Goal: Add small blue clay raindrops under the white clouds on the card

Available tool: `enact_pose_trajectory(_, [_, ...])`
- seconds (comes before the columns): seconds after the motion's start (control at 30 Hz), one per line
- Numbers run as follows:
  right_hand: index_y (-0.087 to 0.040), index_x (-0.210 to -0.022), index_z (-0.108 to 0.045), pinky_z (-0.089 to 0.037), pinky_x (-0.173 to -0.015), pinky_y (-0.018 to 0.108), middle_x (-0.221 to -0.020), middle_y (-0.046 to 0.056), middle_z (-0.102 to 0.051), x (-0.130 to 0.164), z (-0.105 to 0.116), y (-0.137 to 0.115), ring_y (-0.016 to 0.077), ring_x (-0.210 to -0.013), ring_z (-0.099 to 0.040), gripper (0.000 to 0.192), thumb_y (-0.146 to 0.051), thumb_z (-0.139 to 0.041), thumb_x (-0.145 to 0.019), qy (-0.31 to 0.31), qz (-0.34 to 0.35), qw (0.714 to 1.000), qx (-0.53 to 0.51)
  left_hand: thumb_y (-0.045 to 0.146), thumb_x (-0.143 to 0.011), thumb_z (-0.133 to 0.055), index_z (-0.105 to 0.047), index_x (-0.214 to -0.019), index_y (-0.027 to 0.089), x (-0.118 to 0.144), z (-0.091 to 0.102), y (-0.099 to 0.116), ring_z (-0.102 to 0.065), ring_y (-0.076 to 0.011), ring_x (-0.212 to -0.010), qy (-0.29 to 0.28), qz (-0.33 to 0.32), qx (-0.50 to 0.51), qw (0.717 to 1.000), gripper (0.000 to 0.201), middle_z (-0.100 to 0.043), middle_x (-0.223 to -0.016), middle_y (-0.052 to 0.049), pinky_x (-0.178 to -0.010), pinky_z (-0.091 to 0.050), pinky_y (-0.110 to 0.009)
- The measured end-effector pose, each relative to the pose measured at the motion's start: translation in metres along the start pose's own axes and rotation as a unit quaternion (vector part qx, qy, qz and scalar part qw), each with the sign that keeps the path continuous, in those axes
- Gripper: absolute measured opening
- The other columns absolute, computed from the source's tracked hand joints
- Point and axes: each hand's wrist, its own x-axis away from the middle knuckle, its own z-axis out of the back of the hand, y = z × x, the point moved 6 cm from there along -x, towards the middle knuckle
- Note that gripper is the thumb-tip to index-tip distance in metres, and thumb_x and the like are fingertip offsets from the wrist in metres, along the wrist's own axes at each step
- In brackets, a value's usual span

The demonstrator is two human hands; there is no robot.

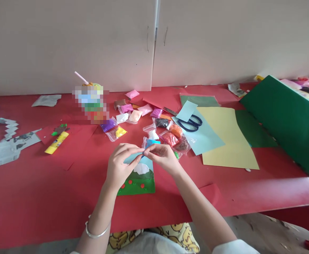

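Note:
My left hand [121, 162] and my right hand [163, 157] meet fingertip to fingertip, both pinched on a tiny dark blue piece of clay [143, 154]. Below them on the red table lies a picture card [150, 186] with a green field, red dots, a darker green hill, a white cloud-like shape and a light blue sky. My left hand covers part of its upper left. Just beyond my fingers sits a small bag of blue clay [152, 142]. How the blue piece is shaped cannot be made out.
Several small clay bags [170, 138] spread behind my hands. Dark-handled scissors [190, 122] lie on blue paper [207, 135], beside a yellow sheet [231, 141]. A green box [281, 120] stands at right. A yellow glue stick [57, 142] and a drink cup [92, 104] are at left.

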Motion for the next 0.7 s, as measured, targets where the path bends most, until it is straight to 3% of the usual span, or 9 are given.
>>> enact_pose_trajectory(0.2, [-0.019,-0.079,-0.074,-0.052,-0.078,0.033,-0.082,0.005,-0.073,0.001,-0.001,-0.003,0.0188,-0.081,-0.067,0.032,-0.051,-0.07,-0.077,-0.036,-0.005,0.999,0.008,0.017,-0.085,-0.064,-0.071,-0.091,0.023,0.008,0.014,0.002,-0.062,-0.0145,-0.084,-0.022,-0.002,-0.002,1.0,0.011,-0.069,-0.086,-0.002,-0.077,-0.053,-0.028])
enact_pose_trajectory(0.33, [-0.019,-0.078,-0.072,-0.052,-0.081,0.032,-0.086,0.005,-0.074,-0.001,0.007,0.001,0.0184,-0.084,-0.067,0.036,-0.055,-0.066,-0.079,-0.006,-0.004,1.0,-0.017,0.02,-0.086,-0.063,-0.073,-0.09,0.025,0.031,0.02,-0.008,-0.062,-0.0159,-0.089,-0.123,0.04,-0.006,0.992,0.011,-0.069,-0.091,-0.003,-0.079,-0.052,-0.029])
enact_pose_trajectory(0.47, [-0.019,-0.079,-0.072,-0.052,-0.082,0.032,-0.089,0.005,-0.074,-0.004,0.008,0.01,0.0184,-0.085,-0.067,0.035,-0.054,-0.067,-0.079,0.005,-0.007,1.0,0.0,0.021,-0.086,-0.063,-0.074,-0.085,0.027,0.058,0.015,-0.016,-0.062,-0.0178,-0.095,-0.23,0.048,-0.016,0.972,0.012,-0.069,-0.096,-0.003,-0.085,-0.051,-0.033])
enact_pose_trajectory(0.7, [-0.019,-0.081,-0.071,-0.051,-0.075,0.03,-0.085,0.004,-0.072,-0.005,0.009,0.016,0.0168,-0.08,-0.065,0.033,-0.052,-0.068,-0.079,0.015,-0.001,1.0,0.01,0.018,-0.083,-0.067,-0.073,-0.08,0.028,0.078,0.004,-0.015,-0.059,-0.0209,-0.106,-0.282,0.028,-0.041,0.958,0.012,-0.069,-0.096,-0.001,-0.093,-0.047,-0.039])
